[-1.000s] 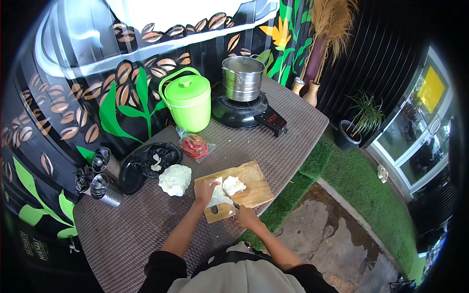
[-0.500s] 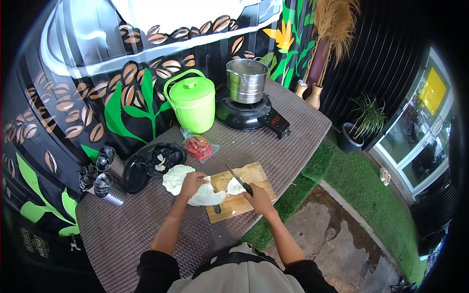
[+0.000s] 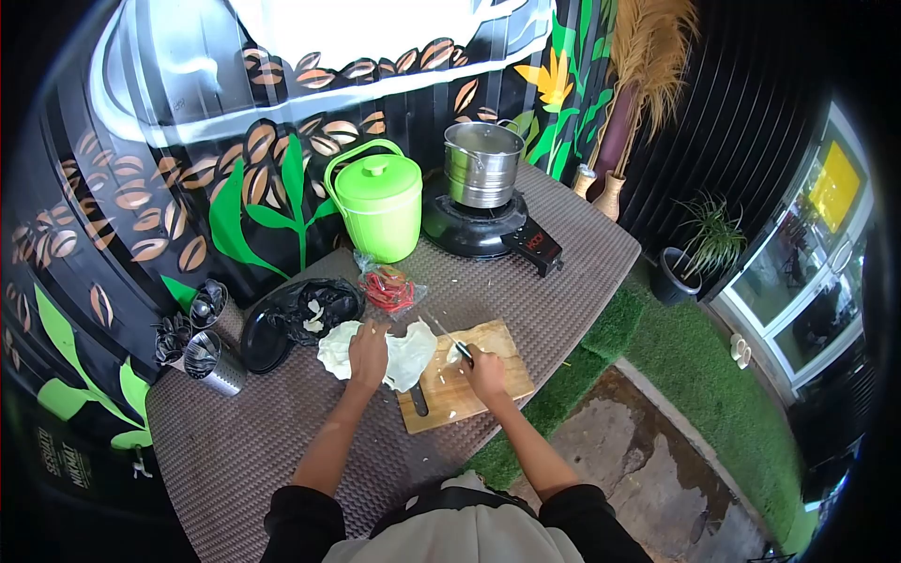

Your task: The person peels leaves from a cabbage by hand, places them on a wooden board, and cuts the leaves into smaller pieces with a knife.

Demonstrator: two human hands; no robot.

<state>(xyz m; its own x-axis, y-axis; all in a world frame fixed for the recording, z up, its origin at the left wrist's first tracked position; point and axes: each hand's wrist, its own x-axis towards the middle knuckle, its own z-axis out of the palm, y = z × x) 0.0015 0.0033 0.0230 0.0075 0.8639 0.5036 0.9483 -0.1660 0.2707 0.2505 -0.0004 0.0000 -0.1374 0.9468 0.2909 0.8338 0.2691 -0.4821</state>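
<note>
Pale cabbage leaves (image 3: 410, 358) lie on the table at the left edge of a wooden cutting board (image 3: 488, 382), partly overlapping it. My left hand (image 3: 369, 357) is on top of the leaves, its fingers curled over one of them; the fingertips are partly hidden. My right hand (image 3: 485, 375) grips a knife (image 3: 445, 332) by its dark handle, above the board, with the blade pointing away to the upper left. A small white cabbage piece (image 3: 454, 356) shows beside the knife, partly covered by it and the hand. Small scraps lie on the board.
Behind the board lies a plastic bag of red chillies (image 3: 389, 289). A black plastic bag (image 3: 324, 308) sits on a dark plate at left, near metal cutlery holders (image 3: 214, 364). Farther back are a green lidded bucket (image 3: 378, 208) and a steel pot (image 3: 483, 169) on a black stove (image 3: 476, 228).
My left hand has moved slightly right, and the leaf beneath it has shifted up and spread out. The knife hand is slightly lower, and less of the cabbage piece shows. The view has shifted slightly.
</note>
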